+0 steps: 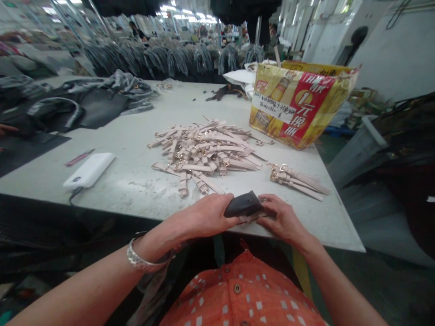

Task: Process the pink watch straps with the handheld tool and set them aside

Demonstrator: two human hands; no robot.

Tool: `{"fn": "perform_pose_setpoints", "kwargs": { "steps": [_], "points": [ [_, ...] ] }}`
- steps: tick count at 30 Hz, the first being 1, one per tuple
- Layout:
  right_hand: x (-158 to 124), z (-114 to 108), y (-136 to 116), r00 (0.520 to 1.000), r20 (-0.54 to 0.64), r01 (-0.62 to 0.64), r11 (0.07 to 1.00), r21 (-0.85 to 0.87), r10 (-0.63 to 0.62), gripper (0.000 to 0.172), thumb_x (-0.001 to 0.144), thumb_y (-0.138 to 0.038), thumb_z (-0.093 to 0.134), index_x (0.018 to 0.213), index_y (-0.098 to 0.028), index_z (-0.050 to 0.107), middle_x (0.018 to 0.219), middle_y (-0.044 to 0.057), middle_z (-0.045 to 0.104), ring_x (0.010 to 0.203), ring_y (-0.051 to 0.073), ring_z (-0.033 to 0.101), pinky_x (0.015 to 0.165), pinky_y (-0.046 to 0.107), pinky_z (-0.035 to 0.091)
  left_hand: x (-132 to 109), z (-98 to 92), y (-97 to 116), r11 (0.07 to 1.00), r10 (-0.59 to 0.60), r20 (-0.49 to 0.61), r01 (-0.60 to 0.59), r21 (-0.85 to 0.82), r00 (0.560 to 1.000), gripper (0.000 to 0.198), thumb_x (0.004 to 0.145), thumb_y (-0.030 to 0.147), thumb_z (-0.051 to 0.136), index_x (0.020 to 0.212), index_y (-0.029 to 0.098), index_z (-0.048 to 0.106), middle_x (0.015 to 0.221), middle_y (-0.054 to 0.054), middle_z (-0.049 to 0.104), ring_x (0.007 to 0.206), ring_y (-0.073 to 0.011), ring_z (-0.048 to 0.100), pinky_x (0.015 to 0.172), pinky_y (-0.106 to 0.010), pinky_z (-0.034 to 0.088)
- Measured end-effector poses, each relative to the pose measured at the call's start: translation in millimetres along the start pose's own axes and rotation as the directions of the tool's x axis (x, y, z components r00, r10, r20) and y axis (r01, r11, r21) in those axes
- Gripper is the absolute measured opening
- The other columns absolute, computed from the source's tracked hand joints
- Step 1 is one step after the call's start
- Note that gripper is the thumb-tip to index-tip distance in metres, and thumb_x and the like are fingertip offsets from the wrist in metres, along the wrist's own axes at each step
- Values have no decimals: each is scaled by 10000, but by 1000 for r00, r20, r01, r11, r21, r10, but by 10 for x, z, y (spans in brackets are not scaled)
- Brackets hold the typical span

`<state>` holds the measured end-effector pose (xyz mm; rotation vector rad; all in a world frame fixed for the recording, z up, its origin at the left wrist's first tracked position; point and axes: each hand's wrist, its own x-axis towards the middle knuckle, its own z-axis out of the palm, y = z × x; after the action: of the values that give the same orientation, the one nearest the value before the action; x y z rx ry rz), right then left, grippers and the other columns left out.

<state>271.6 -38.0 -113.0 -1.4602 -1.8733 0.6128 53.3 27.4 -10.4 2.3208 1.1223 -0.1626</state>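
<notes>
At the table's near edge my left hand (212, 213) is closed round the left end of a small black leather-like piece (244, 204). Its exact kind does not show. My right hand (280, 218) pinches at the right end, where a thin pale strip (249, 218) shows along the underside; the fingertips are partly hidden. Just beyond my hands lies a loose heap of beige straps (207, 151) with gold-coloured buckles. A smaller bundle of beige buckled straps (295, 180) lies side by side, right of the heap.
A yellow and red carton (299, 106) stands at the table's right edge. On the left lie a white power bank (90, 171) with a cable and a pink-handled tool (79, 157). Black bags (102, 106) with wrapped handles cover the far left, beside another person's hand (7, 129).
</notes>
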Motion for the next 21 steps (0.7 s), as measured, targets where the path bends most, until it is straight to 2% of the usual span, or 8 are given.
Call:
{"fn": "perform_pose_setpoints", "kwargs": {
  "steps": [3, 6, 8, 10, 13, 15, 17, 21],
  "points": [
    [1, -3, -35, 1000, 15, 16, 1000, -17, -16, 182, 710, -191, 643, 891, -207, 639, 1137, 70, 552, 1016, 200, 538, 847, 322, 441, -118, -29, -86, 999, -34, -73, 33, -15, 997, 300, 740, 413, 475, 940, 201, 549, 845, -39, 633, 732, -179, 579, 589, -245, 395],
    [28, -72, -52, 1000, 4, 23, 997, -77, -23, 170, 738, -218, 626, 906, -195, 616, 963, 62, 611, 893, 188, 565, 779, 315, 453, -268, -67, -192, 997, -70, -105, 65, -49, 992, 263, 746, 400, 469, 918, 217, 545, 833, -21, 636, 722, -175, 581, 591, -246, 397],
    [71, -192, -24, 999, -45, 12, 991, -137, -18, 161, 759, -255, 613, 907, -191, 610, 870, 50, 622, 808, 181, 569, 729, 310, 455, -369, -88, -258, 991, -124, -123, 116, -63, 985, 262, 746, 413, 461, 904, 222, 545, 809, -12, 632, 705, -175, 581, 584, -249, 393],
    [145, -377, 54, 987, -159, -7, 979, -202, -26, 180, 765, -300, 612, 906, -187, 612, 853, 52, 625, 766, 179, 567, 702, 307, 453, -460, -104, -318, 982, -181, -142, 172, -78, 973, 279, 745, 436, 455, 897, 220, 544, 787, -8, 625, 694, -175, 580, 576, -250, 388],
    [311, -713, 271, 930, -366, -81, 952, -296, -34, 259, 744, -382, 622, 899, -174, 627, 846, 60, 632, 697, 173, 564, 653, 297, 449, -557, -118, -400, 971, -230, -155, 216, -104, 961, 291, 744, 459, 451, 876, 217, 542, 734, 4, 610, 657, -164, 572, 560, -245, 378],
    [440, -909, 471, 897, -442, -161, 922, -353, -13, 305, 730, -430, 611, 877, -164, 644, 828, 62, 642, 643, 167, 562, 623, 294, 445, -595, -122, -447, 968, -241, -157, 225, -116, 958, 294, 749, 464, 447, 877, 217, 541, 701, 13, 602, 629, -157, 564, 549, -242, 371],
    [555, -1048, 691, 887, -461, -241, 884, -401, 33, 339, 719, -452, 593, 862, -151, 659, 844, 73, 658, 633, 173, 573, 629, 304, 447, -620, -123, -485, 965, -248, -167, 229, -126, 954, 298, 754, 464, 442, 891, 218, 540, 691, 15, 601, 621, -155, 561, 546, -241, 367],
    [668, -1169, 1045, 904, -387, -364, 802, -473, 182, 359, 714, -433, 566, 885, -139, 682, 835, 95, 679, 702, 216, 607, 692, 339, 453, -671, -130, -536, 951, -288, -207, 254, -176, 935, 288, 735, 454, 462, 886, 221, 542, 718, 8, 616, 632, -156, 567, 544, -236, 369]
  ]
}}
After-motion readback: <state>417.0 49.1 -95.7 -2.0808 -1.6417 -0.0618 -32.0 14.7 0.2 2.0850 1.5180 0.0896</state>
